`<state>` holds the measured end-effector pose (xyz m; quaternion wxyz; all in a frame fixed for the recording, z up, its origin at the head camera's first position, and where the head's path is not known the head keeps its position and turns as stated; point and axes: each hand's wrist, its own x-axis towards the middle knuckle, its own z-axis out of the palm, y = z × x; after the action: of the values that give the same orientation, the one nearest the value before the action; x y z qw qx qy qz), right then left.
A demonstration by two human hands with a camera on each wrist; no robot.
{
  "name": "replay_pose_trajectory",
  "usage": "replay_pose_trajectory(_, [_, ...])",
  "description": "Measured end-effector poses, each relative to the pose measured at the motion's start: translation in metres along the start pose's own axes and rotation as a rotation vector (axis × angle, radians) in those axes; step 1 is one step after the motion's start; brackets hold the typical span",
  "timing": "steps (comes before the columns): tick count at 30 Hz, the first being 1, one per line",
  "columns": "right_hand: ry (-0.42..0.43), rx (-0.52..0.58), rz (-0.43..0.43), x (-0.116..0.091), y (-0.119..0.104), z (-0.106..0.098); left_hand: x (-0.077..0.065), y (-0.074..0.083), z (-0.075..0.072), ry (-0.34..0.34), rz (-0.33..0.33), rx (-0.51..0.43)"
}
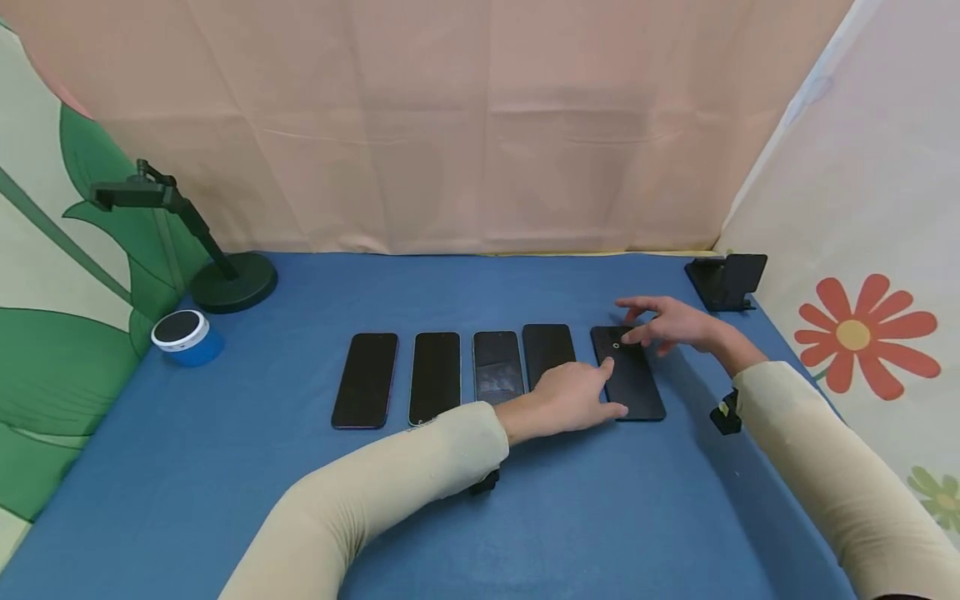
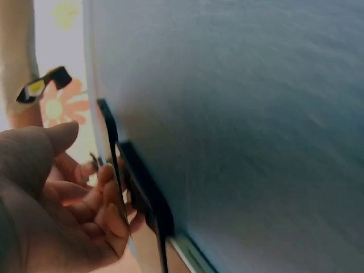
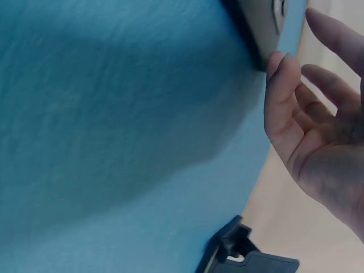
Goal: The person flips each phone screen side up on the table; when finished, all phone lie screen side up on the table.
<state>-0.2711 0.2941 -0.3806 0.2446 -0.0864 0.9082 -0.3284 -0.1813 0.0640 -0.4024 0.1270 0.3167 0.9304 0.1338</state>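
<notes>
Several phones lie in a row on the blue table. At the right end is a black phone [image 1: 633, 383], back up, with its camera near the top. My right hand [image 1: 671, 321] is at that phone's upper edge, fingers loosely bent near the camera. In the right wrist view, its fingertips are by the corner of the phone [image 3: 264, 28]. My left hand [image 1: 558, 402] extends over the lower part of the neighbouring black phone [image 1: 546, 346], thumb and a finger spread toward the end phone's left edge. Whether its fingertips touch is unclear.
To the left in the row lie three dark-screened phones [image 1: 498, 367]. A dark green stand [image 1: 234, 283] and a blue-and-white round container [image 1: 187, 340] are at the table's left. A black folding stand [image 1: 727, 282] is at the back right corner, by the wall cloth.
</notes>
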Motion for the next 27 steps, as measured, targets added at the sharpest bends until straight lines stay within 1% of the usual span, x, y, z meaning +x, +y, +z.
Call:
replay_pose_trajectory(2, [-0.007,0.003,-0.003,0.001,0.004,0.0,0.003,0.007,0.004,-0.004,-0.053,0.064])
replay_pose_trajectory(4, [-0.011,0.008,-0.011,0.001,0.006,0.0,0.006,0.013,0.007,-0.003,-0.094,0.107])
replay_pose_trajectory(7, [-0.013,0.007,-0.01,0.001,0.008,0.0,0.01,0.017,0.009,0.001,-0.131,0.142])
replay_pose_trajectory(11, [-0.015,0.019,-0.003,-0.003,0.014,0.0,0.013,0.02,0.011,-0.009,-0.123,0.169])
replay_pose_trajectory(18, [-0.035,0.111,-0.02,-0.009,0.029,0.0,0.015,0.019,0.019,-0.002,-0.075,0.209])
replay_pose_trajectory(21, [-0.042,0.124,-0.023,-0.007,0.029,0.0,0.017,0.017,0.019,0.006,-0.082,0.217])
replay_pose_trajectory(24, [-0.056,0.129,-0.006,-0.002,0.026,-0.001,0.018,0.016,0.018,0.01,-0.088,0.222])
replay_pose_trajectory(27, [-0.082,0.145,0.018,0.0,0.023,-0.003,0.019,0.016,0.018,0.015,-0.073,0.223])
